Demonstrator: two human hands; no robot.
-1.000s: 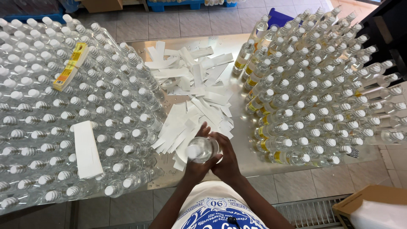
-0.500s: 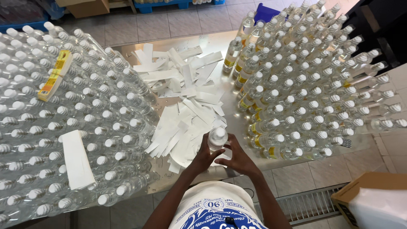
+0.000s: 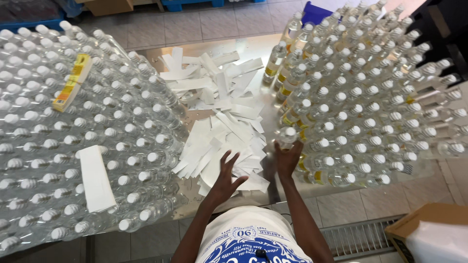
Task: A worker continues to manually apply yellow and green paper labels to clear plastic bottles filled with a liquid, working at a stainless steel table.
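Two hands at the heap of white paper strips (image 3: 219, 122): right hand (image 3: 287, 158) grasps a clear white-capped plastic bottle (image 3: 286, 137) upright beside it; left hand (image 3: 225, 178) spread, fingers released, over strips.

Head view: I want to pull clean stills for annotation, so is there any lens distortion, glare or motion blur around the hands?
Head view: strong wide-angle distortion fans the clear bottles outward at both sides; the metal table reflects soft glare at its far end; the left hand over the white paper strips is slightly smeared, and the right hand on a bottle is sharper.
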